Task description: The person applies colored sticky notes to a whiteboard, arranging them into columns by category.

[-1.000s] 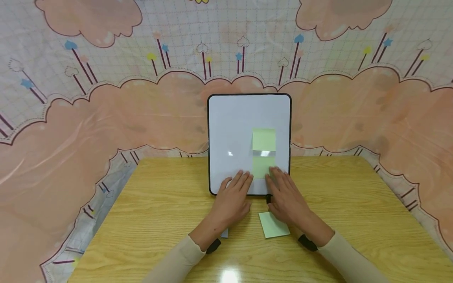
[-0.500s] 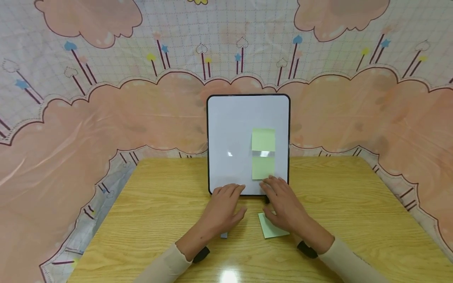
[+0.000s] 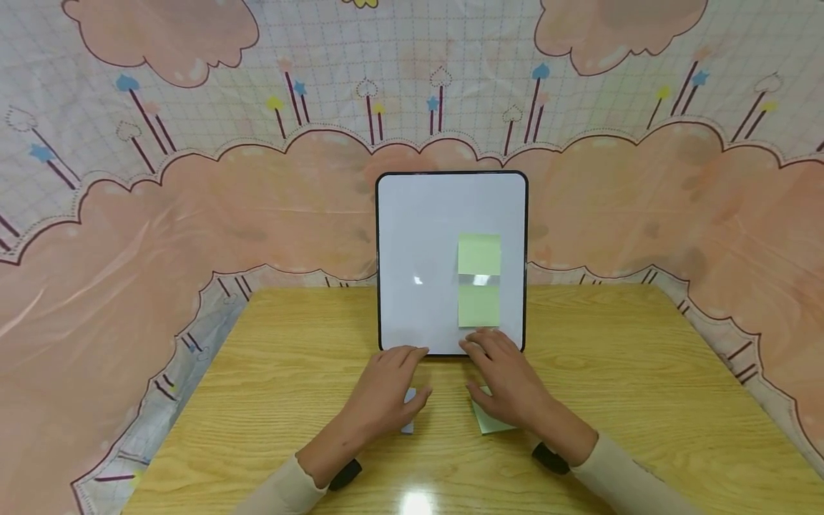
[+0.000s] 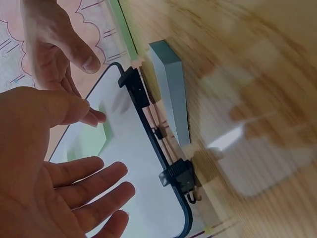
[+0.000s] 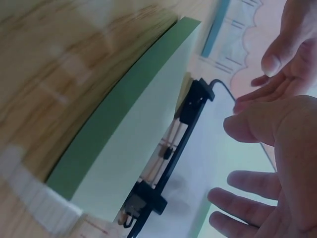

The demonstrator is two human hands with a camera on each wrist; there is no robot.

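Cloud-print cloth (image 3: 309, 207) behind a wooden table (image 3: 296, 343)

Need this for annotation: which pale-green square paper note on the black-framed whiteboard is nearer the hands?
The lower pale-green note, just above the right hand; the upper note is farther up the whiteboard, past a gap.

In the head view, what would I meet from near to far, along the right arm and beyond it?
Right sleeve, right hand, lower green note, upper green note, whiteboard's top edge, patterned cloth.
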